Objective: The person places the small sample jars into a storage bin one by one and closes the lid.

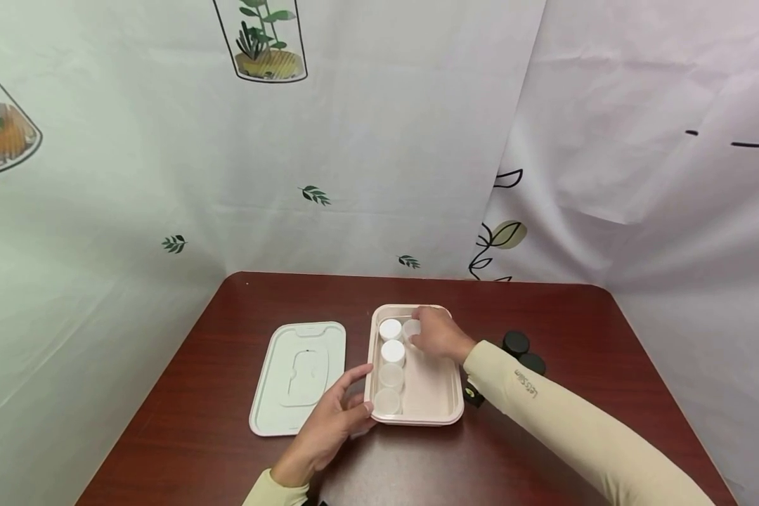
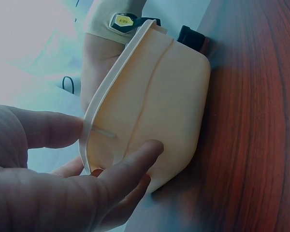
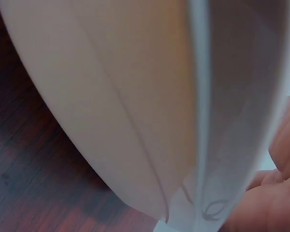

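A pale pink plastic bin stands on the table, its side wall filling much of the left wrist view. Several small round white jars line its left side, the front ones more see-through. My right hand reaches into the far part of the bin and pinches a translucent jar beside that row. Outside the bin, my left hand touches the left rim near the front corner, fingers mostly straight. In the left wrist view, one fingertip lies against the outer wall.
A white flat lid lies left of the bin. Black round caps sit to the right, partly behind my right sleeve. The dark red wooden table ends at a printed white cloth behind it.
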